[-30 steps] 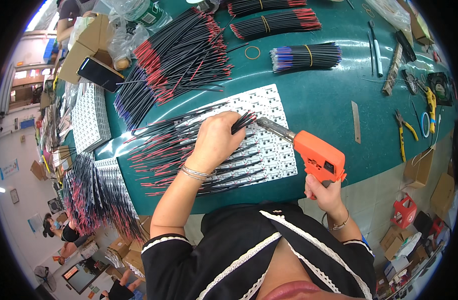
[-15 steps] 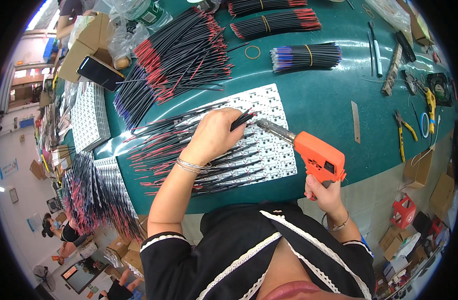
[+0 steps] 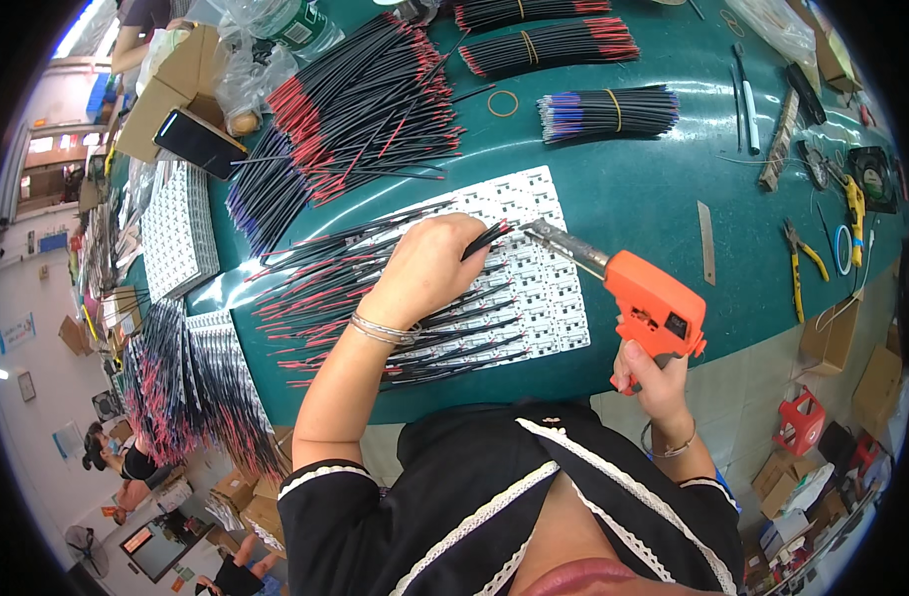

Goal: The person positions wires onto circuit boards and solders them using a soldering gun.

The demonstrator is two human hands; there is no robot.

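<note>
My left hand (image 3: 429, 263) is closed round a small bundle of black wires (image 3: 487, 239) with red ends, over a white circuit board panel (image 3: 544, 288). Rows of black and red wires (image 3: 315, 298) lie across the panel's left part and stick out past its edge. In my right hand (image 3: 655, 377) is an orange soldering gun (image 3: 655, 303), gripped by its handle. Its metal tip points left and sits just right of the wire ends in my left hand. Whether the tip touches the panel I cannot tell.
Loose black wires (image 3: 360, 94) with red ends are heaped behind the panel. Banded wire bundles (image 3: 610, 111) lie at the back. A stack of white panels (image 3: 176, 233) and a phone (image 3: 198, 144) are at left. Pliers (image 3: 798, 263) and a metal ruler (image 3: 706, 243) lie at right.
The soldering gun has moved a little to the right with my right hand, its tip drawing slightly away from the wire ends. My left hand has hardly moved.
</note>
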